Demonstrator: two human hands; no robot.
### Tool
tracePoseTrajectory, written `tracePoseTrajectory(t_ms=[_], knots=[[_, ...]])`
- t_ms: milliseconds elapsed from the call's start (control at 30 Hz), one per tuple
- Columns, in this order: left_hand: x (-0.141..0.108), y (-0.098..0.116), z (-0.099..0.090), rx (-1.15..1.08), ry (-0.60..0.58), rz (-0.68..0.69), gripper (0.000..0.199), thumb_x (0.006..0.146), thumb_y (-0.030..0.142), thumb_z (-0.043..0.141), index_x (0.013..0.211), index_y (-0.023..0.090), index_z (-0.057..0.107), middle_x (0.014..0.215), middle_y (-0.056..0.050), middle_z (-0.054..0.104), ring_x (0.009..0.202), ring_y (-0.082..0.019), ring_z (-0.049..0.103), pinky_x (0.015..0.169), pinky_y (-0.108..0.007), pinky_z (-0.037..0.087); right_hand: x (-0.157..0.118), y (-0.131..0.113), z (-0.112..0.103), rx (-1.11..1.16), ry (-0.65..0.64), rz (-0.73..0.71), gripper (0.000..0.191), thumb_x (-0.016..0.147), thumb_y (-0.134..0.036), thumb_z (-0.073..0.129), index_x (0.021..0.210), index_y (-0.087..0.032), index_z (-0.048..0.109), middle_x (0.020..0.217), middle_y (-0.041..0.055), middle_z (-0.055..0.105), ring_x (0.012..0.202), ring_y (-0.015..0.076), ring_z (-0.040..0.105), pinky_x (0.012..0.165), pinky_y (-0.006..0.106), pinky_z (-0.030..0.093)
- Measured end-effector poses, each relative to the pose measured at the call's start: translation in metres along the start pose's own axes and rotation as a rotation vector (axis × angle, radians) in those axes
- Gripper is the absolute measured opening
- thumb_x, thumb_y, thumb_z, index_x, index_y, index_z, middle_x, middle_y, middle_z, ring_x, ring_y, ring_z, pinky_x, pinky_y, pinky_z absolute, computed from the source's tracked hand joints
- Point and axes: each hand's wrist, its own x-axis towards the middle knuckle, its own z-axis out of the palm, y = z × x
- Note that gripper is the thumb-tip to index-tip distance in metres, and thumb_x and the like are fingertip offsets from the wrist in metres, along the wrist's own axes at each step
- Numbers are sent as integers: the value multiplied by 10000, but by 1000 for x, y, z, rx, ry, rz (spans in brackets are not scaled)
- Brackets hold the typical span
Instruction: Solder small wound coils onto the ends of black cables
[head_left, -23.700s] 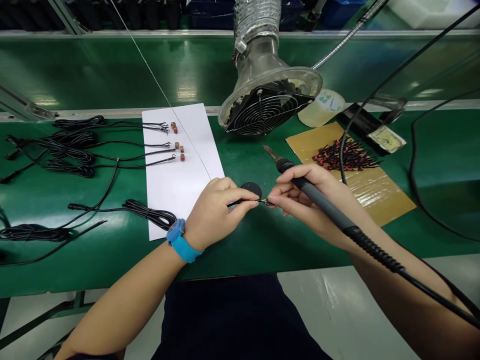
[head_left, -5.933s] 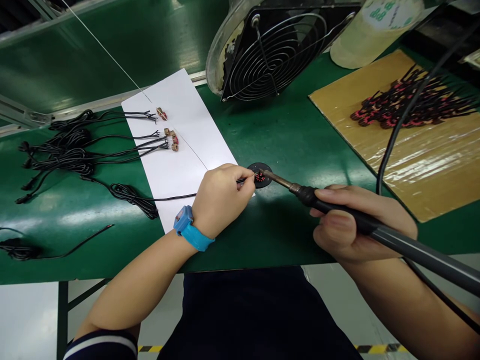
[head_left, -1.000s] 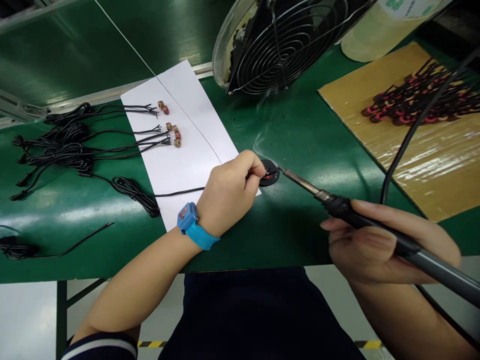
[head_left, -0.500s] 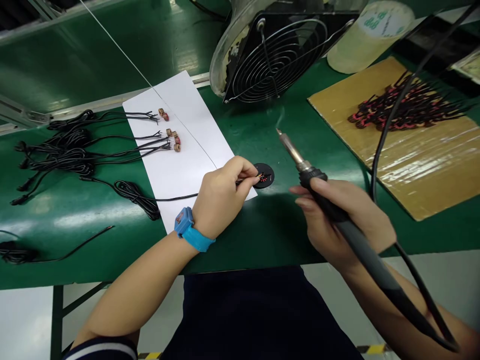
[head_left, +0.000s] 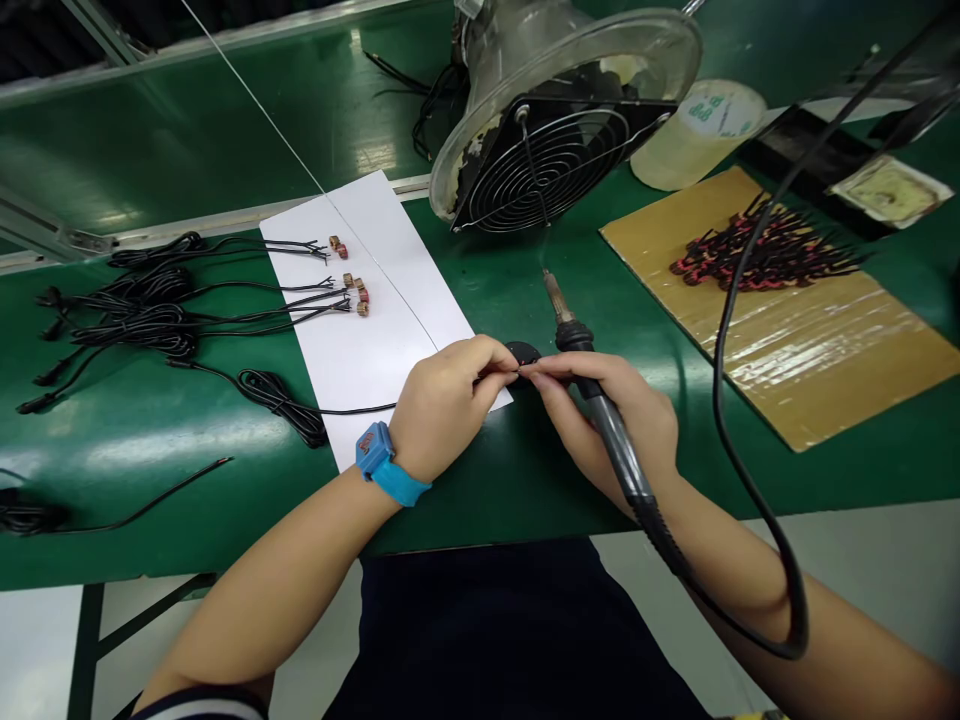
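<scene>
My left hand (head_left: 448, 400), with a blue wrist strap, is closed in a pinch on the end of a black cable (head_left: 352, 411) at the edge of the white paper. My right hand (head_left: 622, 410) holds a soldering iron (head_left: 616, 440) in its palm, tip pointing up and away. Its thumb and index finger pinch together against my left fingertips; what lies between them is too small to make out. Just behind the fingertips is a small black disc (head_left: 523, 352), partly covered by them. A thin strand of solder wire (head_left: 390, 284) runs down across the paper to my left hand.
Several coiled black cables (head_left: 135, 320) lie left, their stripped ends beside small copper-coloured rings (head_left: 363, 295) on the white paper (head_left: 375, 350). A fume fan (head_left: 547, 165) stands behind. Right are a brown board (head_left: 795, 390) with a pile of black-and-red wired parts (head_left: 765, 250) and a pale tub (head_left: 690, 140).
My right hand has moved left and turned the iron more upright, its fingertips now meeting my left hand's at the disc. My left hand keeps its pinch. The view has shifted slightly.
</scene>
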Motion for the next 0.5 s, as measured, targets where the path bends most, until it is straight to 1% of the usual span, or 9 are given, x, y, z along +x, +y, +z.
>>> tracePoseTrajectory(t_ms=[133,200,300,500], knots=[[1,-1,0,17,18,36,79,801,108,620,803,186,604,779,25,677,728,-92,632,665,-194,505,2,-1,1,57,-12,84,268,767,-118,665,984,-236,559,832,-15,662,718,114,644,663,220,543],[1,-1,0,11,24,41,78,796,107,626,805,182,610,779,24,681,727,-90,636,661,-188,504,3,0,1,83,-30,90,307,753,-110,675,1000,-234,542,820,-23,654,684,103,631,656,216,539],[1,-1,0,-27,4,-5,75,794,110,624,809,183,620,794,19,691,738,-99,647,684,-207,520,4,3,2,78,-69,55,309,759,-114,662,1005,-242,527,818,-27,639,654,98,613,639,221,529],[4,-2,-4,-246,-71,-185,89,792,97,608,829,177,624,807,10,701,730,-100,661,697,-216,550,7,13,5,27,-121,-103,229,807,-110,564,966,-260,496,836,-19,613,691,124,597,646,268,510]])
